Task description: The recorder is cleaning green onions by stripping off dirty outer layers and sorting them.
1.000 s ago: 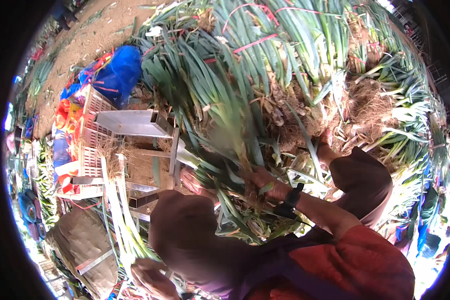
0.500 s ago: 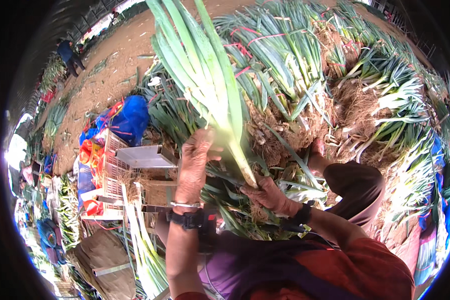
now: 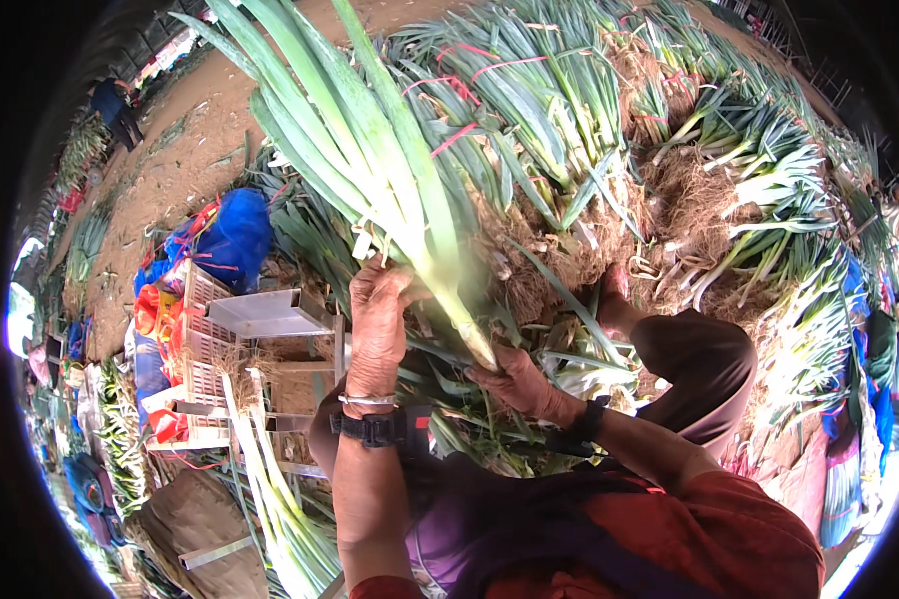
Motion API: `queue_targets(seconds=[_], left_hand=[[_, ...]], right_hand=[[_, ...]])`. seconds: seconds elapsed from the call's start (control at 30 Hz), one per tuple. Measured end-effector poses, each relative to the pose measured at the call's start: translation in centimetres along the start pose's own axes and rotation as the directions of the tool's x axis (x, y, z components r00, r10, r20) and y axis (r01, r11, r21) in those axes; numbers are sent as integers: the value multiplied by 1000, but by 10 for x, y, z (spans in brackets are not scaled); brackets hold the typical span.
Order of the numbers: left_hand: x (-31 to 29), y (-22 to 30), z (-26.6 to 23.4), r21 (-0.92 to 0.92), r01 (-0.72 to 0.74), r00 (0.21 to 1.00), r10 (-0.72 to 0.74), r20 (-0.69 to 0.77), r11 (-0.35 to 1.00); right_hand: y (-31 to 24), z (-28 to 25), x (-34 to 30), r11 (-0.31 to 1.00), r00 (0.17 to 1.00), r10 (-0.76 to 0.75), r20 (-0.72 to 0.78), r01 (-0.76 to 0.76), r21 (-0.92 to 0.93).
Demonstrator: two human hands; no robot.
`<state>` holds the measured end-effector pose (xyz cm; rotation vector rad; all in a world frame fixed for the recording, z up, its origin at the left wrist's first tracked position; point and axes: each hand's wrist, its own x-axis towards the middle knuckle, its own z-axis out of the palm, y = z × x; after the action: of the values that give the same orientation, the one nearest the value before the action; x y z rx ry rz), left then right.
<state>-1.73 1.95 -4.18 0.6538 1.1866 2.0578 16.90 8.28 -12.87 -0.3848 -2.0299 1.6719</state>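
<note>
One large leek [image 3: 400, 200] slants across the middle, its green leaves fanning to the upper left and its pale stalk pointing down to the right. My right hand [image 3: 519, 379] is closed around the stalk's lower end. Farther up, at the side of the stalk, my left hand [image 3: 378, 309] has its fingers curled in a pinch against the leek; a small torn bit of leaf [image 3: 363, 245] sticks up by them. Blur hides exactly which layer the left fingertips hold. To the left, a few trimmed leeks [image 3: 270, 479] with roots lie beside a metal frame [image 3: 280, 312].
Bundles of leeks [image 3: 549, 110] tied with red string lie beyond my hands, more loose leeks [image 3: 779, 220] at the right. A pink plastic crate [image 3: 198, 334] and a blue bag [image 3: 242, 228] stand at the left. A person [image 3: 115, 112] is far off on the dirt floor.
The leek tips farther to the left, and its leaf tops have swung that way. My left fingers have drawn in against the stalk. The right hand keeps its hold; the whole view has shifted slightly.
</note>
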Motion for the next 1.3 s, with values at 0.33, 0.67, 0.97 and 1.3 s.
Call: queue_targets(seconds=[0.33,0.67,0.97,1.3], left_hand=[[-8,-8,-3,-314,-41,991,-2,-135,948],[-19,-5,8,-234,59,992,-82,-92,970],[-86,-135,-42,744,-195,915,-154,372,639],[-17,30,18,481,-222,900,368,-233,848]], right_hand=[[-39,-21,-1,565,729,208,653,-634,528],[-43,-32,-3,700,778,279,562,-566,435],[-76,-16,23,972,927,36,373,-119,203],[-28,-18,4,995,993,96,72,-97,15]])
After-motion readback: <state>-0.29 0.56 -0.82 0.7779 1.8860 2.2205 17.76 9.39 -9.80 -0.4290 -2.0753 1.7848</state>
